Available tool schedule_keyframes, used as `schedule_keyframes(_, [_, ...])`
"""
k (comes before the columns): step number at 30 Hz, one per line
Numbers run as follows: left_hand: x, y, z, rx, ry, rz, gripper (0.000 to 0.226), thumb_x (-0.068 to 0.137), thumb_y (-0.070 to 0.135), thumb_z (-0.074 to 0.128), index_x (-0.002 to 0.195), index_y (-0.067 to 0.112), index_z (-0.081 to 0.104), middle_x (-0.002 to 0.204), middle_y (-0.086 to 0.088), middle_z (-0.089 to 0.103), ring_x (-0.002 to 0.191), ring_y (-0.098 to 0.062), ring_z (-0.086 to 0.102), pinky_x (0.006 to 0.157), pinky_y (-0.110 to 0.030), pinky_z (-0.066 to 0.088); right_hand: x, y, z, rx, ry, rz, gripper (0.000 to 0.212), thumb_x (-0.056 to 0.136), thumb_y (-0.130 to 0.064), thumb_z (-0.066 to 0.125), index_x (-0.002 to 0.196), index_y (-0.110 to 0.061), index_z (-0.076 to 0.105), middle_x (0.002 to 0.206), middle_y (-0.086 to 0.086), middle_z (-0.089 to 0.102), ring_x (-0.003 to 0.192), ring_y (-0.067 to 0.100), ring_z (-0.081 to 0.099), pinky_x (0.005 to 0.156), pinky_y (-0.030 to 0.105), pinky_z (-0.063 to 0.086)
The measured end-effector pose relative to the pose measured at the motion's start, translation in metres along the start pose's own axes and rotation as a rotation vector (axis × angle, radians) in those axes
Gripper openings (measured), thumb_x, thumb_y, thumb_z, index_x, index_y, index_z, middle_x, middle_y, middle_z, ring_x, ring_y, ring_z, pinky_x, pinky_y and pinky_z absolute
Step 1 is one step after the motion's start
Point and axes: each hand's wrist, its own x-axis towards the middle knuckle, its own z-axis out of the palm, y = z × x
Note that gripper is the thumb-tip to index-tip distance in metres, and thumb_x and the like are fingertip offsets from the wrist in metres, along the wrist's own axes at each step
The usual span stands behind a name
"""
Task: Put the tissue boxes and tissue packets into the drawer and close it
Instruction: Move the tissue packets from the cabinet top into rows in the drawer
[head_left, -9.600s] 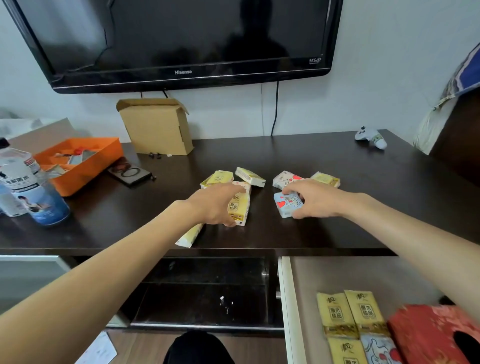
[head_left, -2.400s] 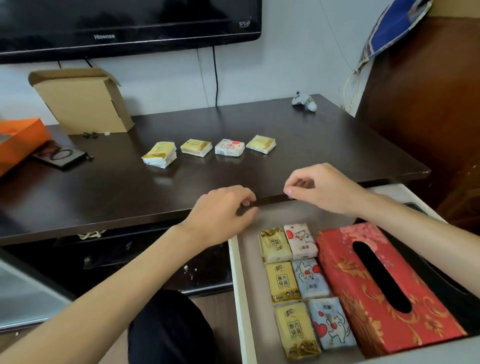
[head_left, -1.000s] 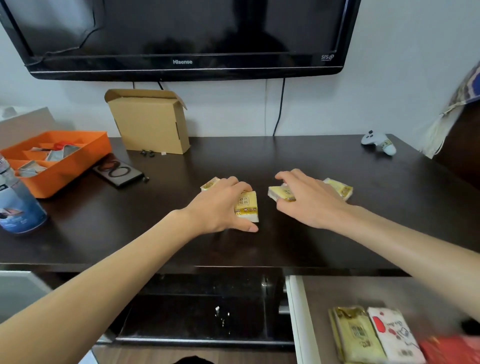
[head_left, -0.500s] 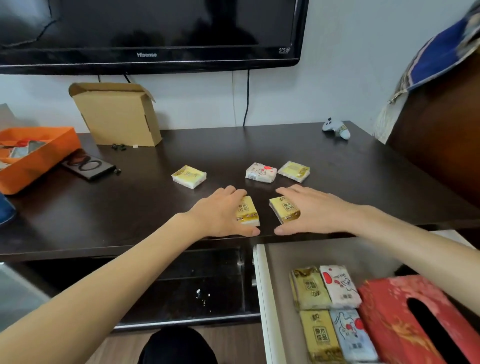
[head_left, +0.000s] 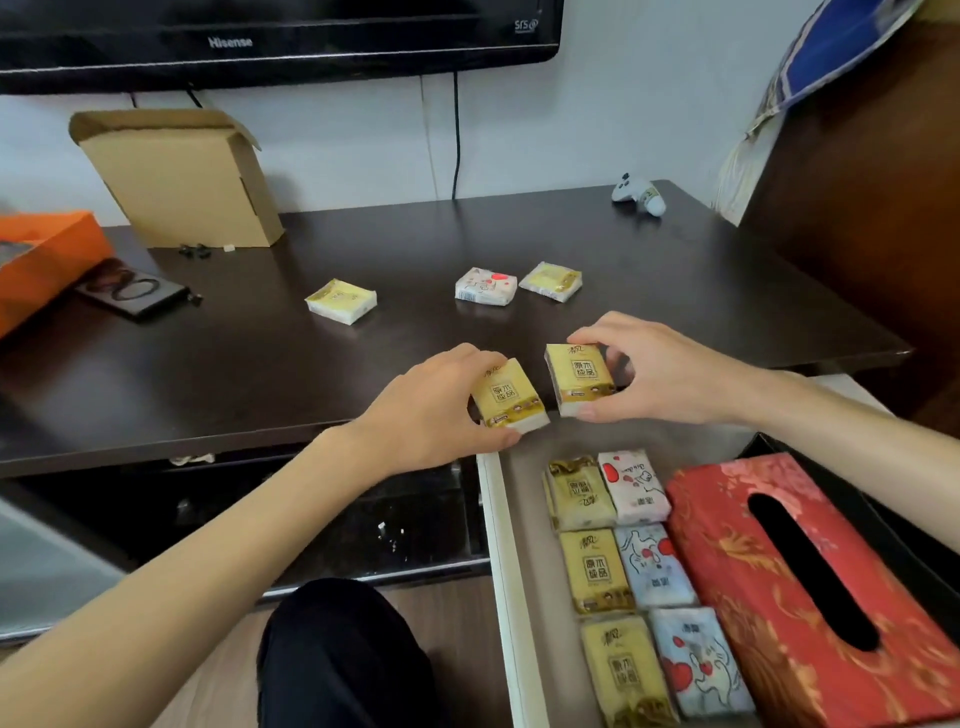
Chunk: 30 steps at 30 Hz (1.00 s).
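My left hand (head_left: 431, 410) grips a yellow tissue packet (head_left: 506, 395) at the dark table's front edge, just above the open drawer (head_left: 498, 545). My right hand (head_left: 660, 374) holds a second yellow packet (head_left: 579, 376) beside it. Three packets lie farther back on the table (head_left: 260, 364): a yellow one (head_left: 341, 300), a white one with red marks (head_left: 485, 286) and another yellow one (head_left: 551, 280). In the drawer lie several packets in two rows (head_left: 623, 571) next to a red tissue box (head_left: 810, 587).
A cardboard box (head_left: 182, 176) stands at the back left under the TV (head_left: 270, 41). An orange tray (head_left: 41, 260) and a dark phone case (head_left: 132, 293) sit at the far left. A small white toy (head_left: 638, 193) lies at the back right.
Both hands have lifted their yellow packets off the table and drawn them to the front edge, over the drawer. The view has tilted down toward the drawer.
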Motion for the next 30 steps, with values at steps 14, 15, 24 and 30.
schedule_keyframes(14, [-0.059,0.077,0.108,0.126,-0.054,0.294,0.076,0.078,0.061,0.066,0.141,0.026,0.04,0.136,0.006,0.049,0.117,-0.013,0.048,0.089,-0.037,0.053,-0.133,0.005,0.04,-0.253,-0.106,0.026,0.083,0.069,-0.085,0.058,0.137,-0.041,0.043,0.12,-0.027,0.044,0.11,-0.004,0.041,0.088,0.028,0.044])
schedule_keyframes(15, [-0.06,0.078,0.11,0.134,-0.051,0.301,0.075,0.079,0.06,0.067,0.14,0.025,0.041,0.135,0.006,0.05,0.117,-0.013,0.048,0.089,-0.036,0.053,-0.134,0.004,0.042,-0.279,-0.116,0.015,0.086,0.069,-0.086,0.056,0.139,-0.037,0.044,0.121,-0.024,0.044,0.109,-0.002,0.04,0.09,0.027,0.046])
schedule_keyframes(24, [-0.061,0.076,0.115,0.147,-0.049,0.262,0.077,0.08,0.06,0.065,0.143,0.021,0.043,0.135,0.005,0.049,0.121,-0.011,0.039,0.093,-0.033,0.05,-0.131,0.0,0.056,-0.507,-0.201,-0.048,0.09,0.073,-0.084,0.049,0.143,-0.027,0.051,0.13,-0.011,0.046,0.116,0.008,0.034,0.097,0.032,0.042])
schedule_keyframes(30, [-0.062,0.076,0.117,0.152,-0.055,0.264,0.076,0.08,0.059,0.066,0.141,0.021,0.044,0.132,0.005,0.047,0.116,-0.01,0.038,0.086,-0.03,0.052,-0.132,-0.005,0.063,-0.564,-0.225,-0.037,0.091,0.074,-0.084,0.042,0.142,-0.025,0.052,0.132,-0.008,0.047,0.12,0.014,0.035,0.105,0.037,0.032])
